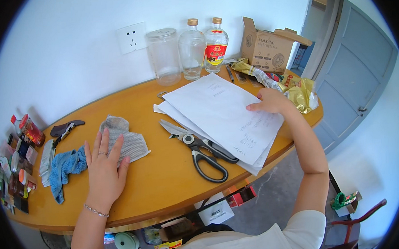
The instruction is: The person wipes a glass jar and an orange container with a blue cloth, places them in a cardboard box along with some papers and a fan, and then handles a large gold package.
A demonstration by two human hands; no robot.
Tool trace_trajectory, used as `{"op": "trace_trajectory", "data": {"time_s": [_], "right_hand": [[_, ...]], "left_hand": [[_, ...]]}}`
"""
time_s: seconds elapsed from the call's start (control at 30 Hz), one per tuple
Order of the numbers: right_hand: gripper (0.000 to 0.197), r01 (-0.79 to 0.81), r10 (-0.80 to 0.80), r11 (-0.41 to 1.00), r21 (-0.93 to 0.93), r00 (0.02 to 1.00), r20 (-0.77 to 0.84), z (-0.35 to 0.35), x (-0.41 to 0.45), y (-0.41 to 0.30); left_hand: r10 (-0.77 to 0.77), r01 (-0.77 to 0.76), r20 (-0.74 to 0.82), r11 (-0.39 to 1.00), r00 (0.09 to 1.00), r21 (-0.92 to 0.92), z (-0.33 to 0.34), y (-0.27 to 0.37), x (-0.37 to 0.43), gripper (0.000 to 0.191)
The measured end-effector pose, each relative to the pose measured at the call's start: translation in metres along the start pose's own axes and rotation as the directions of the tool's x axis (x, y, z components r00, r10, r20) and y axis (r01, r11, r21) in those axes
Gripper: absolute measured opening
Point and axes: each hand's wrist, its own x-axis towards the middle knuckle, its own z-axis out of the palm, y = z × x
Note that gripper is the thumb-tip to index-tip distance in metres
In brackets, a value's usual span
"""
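Note:
My left hand (105,166) lies with fingers spread over a grey mesh cleaning cloth (130,145), holding nothing. Close by on its left is a crumpled blue towel (64,168). At the right, my right hand (269,102) has its thumb on top of a stack of white paper sheets (212,107) with handwriting; its other fingers curl at the far edge, partly hidden. Kitchen shears (201,151) with black and grey handles lie between the hands, blades slightly apart, their lower part against the papers.
Along the wall stand a clear plastic jar (165,57), two glass bottles (191,54) (216,47) and a cardboard fan box (266,50). Gold foil packaging (299,92) lies at the right end. A folding knife (64,131) and several small jars (26,177) occupy the left end of the wooden table (155,194).

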Motion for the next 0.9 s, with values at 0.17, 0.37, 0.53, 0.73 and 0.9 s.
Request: {"op": "trace_trajectory", "data": {"time_s": [0.17,0.37,0.53,0.73,0.9], "right_hand": [[0.056,0.071,-0.079,0.995,0.073,0.991,0.104,-0.006,0.005,-0.007],[0.043,0.163,-0.179,0.955,0.248,0.983,0.043,-0.020,0.010,0.003],[0.036,0.186,-0.166,0.904,0.384,0.982,-0.086,-0.067,-0.002,-0.001],[0.037,0.269,-0.139,0.895,0.354,0.926,-0.352,-0.121,-0.035,0.002],[0.032,0.296,-0.261,0.955,-0.017,0.811,-0.524,-0.125,-0.049,0.001]], "left_hand": [[0.022,-0.030,-0.110,0.997,0.994,-0.073,0.002,0.008,0.000,0.044],[0.047,-0.055,-0.140,0.997,0.989,-0.051,0.003,0.015,0.003,0.041],[0.200,-0.210,-0.108,0.974,0.974,-0.084,-0.008,0.022,0.010,0.041],[0.430,-0.421,-0.028,0.866,0.902,-0.271,-0.023,0.074,0.019,0.041],[0.525,-0.516,-0.060,0.801,0.849,-0.304,-0.026,0.099,0.010,0.044]]}}
